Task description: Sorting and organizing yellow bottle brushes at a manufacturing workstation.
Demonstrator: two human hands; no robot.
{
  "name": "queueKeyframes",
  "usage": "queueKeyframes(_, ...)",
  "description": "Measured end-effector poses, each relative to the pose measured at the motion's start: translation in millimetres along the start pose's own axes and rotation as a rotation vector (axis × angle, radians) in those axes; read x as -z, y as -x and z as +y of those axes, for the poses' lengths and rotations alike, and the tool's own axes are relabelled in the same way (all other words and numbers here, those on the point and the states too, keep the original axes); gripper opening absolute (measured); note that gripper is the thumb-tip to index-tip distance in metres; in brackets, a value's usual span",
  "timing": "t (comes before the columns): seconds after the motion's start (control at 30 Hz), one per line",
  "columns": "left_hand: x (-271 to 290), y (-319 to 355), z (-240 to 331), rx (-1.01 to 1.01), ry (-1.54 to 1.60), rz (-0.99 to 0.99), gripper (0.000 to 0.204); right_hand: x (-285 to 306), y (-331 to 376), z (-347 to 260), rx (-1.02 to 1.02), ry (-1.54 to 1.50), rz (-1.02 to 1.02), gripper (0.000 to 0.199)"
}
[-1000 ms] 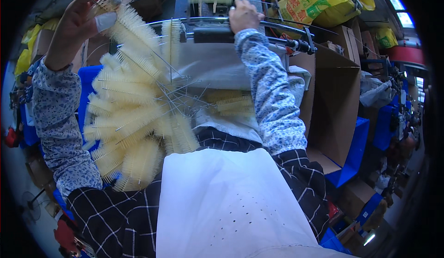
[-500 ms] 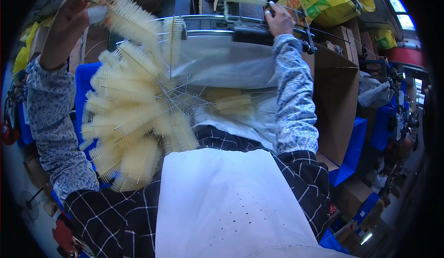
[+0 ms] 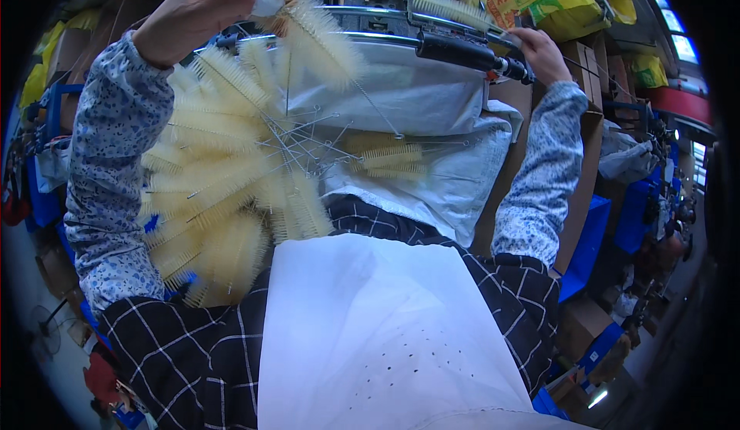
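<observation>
My left hand (image 3: 212, 2), white wrap on its fingers, is closed on the tip of a cream bottle brush (image 3: 327, 45) at the upper left. That brush slants down right, its bare twisted wire stem ending in a small loop. At the upper right my right hand (image 3: 546, 54) pinches the end of another brush (image 3: 453, 8), which lies along the metal rails (image 3: 366, 37) of a machine. Below my left hand fans a large pile of bottle brushes (image 3: 216, 160), wire stems crossing toward the middle. A few more brushes (image 3: 389, 160) lie on the whitish sheet (image 3: 455, 191).
A black cylinder (image 3: 459, 51) is fixed by the rails. Behind it sit yellow bags (image 3: 532, 2). To the right stand an open cardboard box (image 3: 590, 152) and a blue bin (image 3: 586, 237). White material (image 3: 370, 314) covers my lap.
My right hand has moved right along the rails, and the brush there has shifted with it. My left hand has moved right with its brush, whose wire stem now hangs over the sheet.
</observation>
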State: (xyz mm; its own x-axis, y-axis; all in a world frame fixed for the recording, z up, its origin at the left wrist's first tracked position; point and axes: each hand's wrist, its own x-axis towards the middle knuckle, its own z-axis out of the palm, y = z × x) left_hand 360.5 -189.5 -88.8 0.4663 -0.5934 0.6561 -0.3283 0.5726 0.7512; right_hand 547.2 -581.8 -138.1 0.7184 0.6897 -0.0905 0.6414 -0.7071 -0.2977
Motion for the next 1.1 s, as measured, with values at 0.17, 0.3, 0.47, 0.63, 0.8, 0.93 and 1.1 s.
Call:
queueKeyframes(0.17,-23,9,26,0.465,-0.254,0.285,0.043,28,54,-44,-0.144,-0.690,-0.450,0.045)
queueKeyframes(0.3,-52,-14,21,0.636,-0.308,0.438,0.037,-28,31,-117,0.419,-0.811,-0.517,0.049)
queueKeyframes(0.47,-65,-9,21,0.731,-0.540,0.306,0.048,-53,41,-218,0.126,-1.550,-0.643,0.038)
queueKeyframes(0.63,-43,58,81,1.228,-1.141,0.189,0.059,-63,-16,-133,-0.066,0.184,0.397,0.024)
queueKeyframes(0.8,-41,72,75,1.553,-0.521,0.420,0.043,-85,-46,-90,-0.182,0.291,0.409,0.025)
queueKeyframes(0.93,-35,75,81,1.406,-0.403,0.550,0.039,-84,-53,-95,-0.182,0.274,0.363,0.025)
queueKeyframes(1.1,-34,77,89,1.105,-0.546,0.498,0.035,-89,-58,-91,-0.073,0.288,0.426,0.028)
